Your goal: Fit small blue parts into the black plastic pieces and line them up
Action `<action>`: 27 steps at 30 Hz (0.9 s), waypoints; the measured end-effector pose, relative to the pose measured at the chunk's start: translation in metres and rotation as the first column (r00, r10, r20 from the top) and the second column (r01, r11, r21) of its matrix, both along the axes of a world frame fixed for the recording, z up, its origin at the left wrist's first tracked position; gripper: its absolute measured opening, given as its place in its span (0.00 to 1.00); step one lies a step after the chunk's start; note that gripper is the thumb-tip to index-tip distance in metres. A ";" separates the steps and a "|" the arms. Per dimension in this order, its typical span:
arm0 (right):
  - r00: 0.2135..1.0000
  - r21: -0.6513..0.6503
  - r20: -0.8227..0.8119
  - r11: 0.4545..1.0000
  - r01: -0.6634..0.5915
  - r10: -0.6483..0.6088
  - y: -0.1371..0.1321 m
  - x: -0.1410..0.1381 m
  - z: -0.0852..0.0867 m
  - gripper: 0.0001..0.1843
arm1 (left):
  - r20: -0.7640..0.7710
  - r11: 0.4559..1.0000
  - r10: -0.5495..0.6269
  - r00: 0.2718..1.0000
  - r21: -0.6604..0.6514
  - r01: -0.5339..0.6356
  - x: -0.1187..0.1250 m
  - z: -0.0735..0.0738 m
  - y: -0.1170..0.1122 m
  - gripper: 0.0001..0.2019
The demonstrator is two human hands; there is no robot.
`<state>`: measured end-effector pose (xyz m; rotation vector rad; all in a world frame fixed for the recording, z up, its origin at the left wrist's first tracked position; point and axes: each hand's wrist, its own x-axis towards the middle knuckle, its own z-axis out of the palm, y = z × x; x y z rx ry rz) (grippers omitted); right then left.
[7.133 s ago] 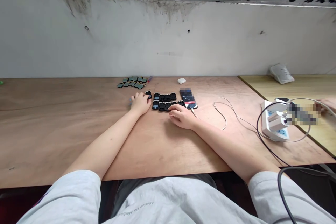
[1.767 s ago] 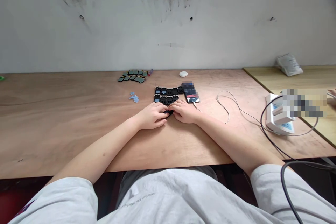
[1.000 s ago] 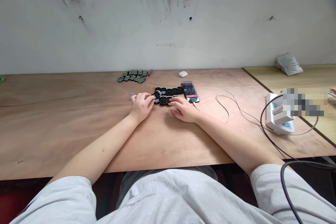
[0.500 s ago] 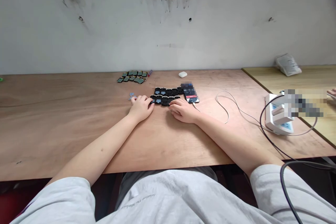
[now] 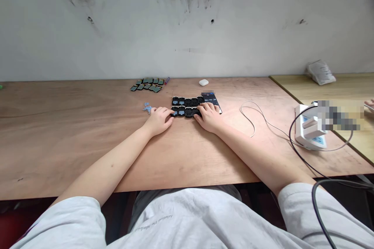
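Note:
Two rows of small black plastic parts point(image 5: 187, 106), some with blue-grey insets, lie on the wooden table point(image 5: 73, 132). My left hand point(image 5: 158, 119) rests on the table, its fingers stretched out and touching the left end of the front row. My right hand point(image 5: 209, 116) is at the right end of the front row, fingers curled down over a black part there. A phone point(image 5: 210, 98) with a lit screen lies just behind my right hand.
Several green chips point(image 5: 147, 85) and a red-tipped pen point(image 5: 167, 80) lie farther back, small pale blue bits point(image 5: 147, 107) left of my left hand. A white earbud case point(image 5: 203, 82), a white cable point(image 5: 253, 118) and a power strip point(image 5: 309, 131) are to the right. Another person's hand point(image 5: 369, 104) shows at the right edge.
My left hand set a black part at the left end of the front row and stays against it. My right hand moved forward onto the right end of the rows.

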<state>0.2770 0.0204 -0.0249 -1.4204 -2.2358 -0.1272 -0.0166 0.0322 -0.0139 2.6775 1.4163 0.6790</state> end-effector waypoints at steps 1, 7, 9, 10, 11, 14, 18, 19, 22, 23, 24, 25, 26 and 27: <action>1.000 -0.003 0.000 1.000 0.020 -0.020 0.002 0.001 -0.001 0.20 | 0.026 1.000 0.026 0.999 -0.015 -0.026 0.000 0.001 0.001 0.15; 0.996 -0.079 0.050 0.993 0.083 -0.079 0.013 0.003 -0.002 0.28 | 0.186 0.907 0.410 0.893 0.023 -0.421 -0.022 0.001 0.020 0.12; 0.994 -0.107 0.061 0.990 0.093 -0.086 0.014 0.004 -0.001 0.31 | 0.186 0.862 0.496 0.848 0.011 -0.506 -0.036 0.001 0.028 0.13; 0.994 -0.116 0.064 0.989 0.094 -0.087 0.014 0.004 0.000 0.32 | 0.182 0.843 0.530 0.828 -0.008 -0.538 -0.043 0.001 0.032 0.13; 0.994 -0.120 0.065 0.988 0.094 -0.086 0.013 0.004 0.000 0.32 | 0.182 0.828 0.554 0.813 -0.022 -0.560 -0.049 0.000 0.035 0.14; 0.995 -0.099 0.066 0.992 0.080 -0.073 0.009 0.003 0.001 0.32 | 0.181 0.811 0.583 0.792 -0.065 -0.582 -0.062 -0.001 0.042 0.16; 0.996 -0.037 0.073 0.998 0.047 -0.044 0.004 0.003 0.001 0.28 | 0.150 0.810 0.585 0.797 -0.078 -0.581 -0.064 -0.002 0.043 0.13; 0.997 -0.021 0.068 0.999 0.043 -0.041 0.003 0.003 0.001 0.28 | 0.136 0.814 0.580 0.803 -0.071 -0.576 -0.062 -0.002 0.042 0.13; 0.998 0.030 0.053 0.999 0.043 -0.044 0.000 0.001 0.001 0.26 | 0.092 0.837 0.546 0.833 -0.025 -0.546 -0.057 -0.002 0.039 0.12; 0.997 0.043 0.053 0.998 0.046 -0.048 -0.001 0.001 0.002 0.26 | 0.079 0.846 0.532 0.843 -0.005 -0.533 -0.055 -0.003 0.038 0.12; 0.997 0.053 0.057 0.997 0.051 -0.054 -0.001 0.000 0.003 0.26 | 0.068 0.854 0.517 0.853 0.014 -0.519 -0.054 -0.003 0.036 0.12; 0.996 0.059 0.064 0.997 0.056 -0.060 -0.002 -0.001 0.003 0.26 | 0.058 0.861 0.505 0.861 0.031 -0.507 -0.053 -0.003 0.035 0.12; 0.995 0.063 0.070 0.996 0.062 -0.066 -0.002 -0.001 0.004 0.25 | 0.049 0.867 0.494 0.868 0.044 -0.496 -0.052 -0.003 0.034 0.12; 0.995 0.066 0.073 0.996 0.067 -0.072 -0.003 -0.002 0.005 0.25 | 0.039 0.874 0.482 0.875 0.052 -0.483 -0.051 -0.003 0.034 0.12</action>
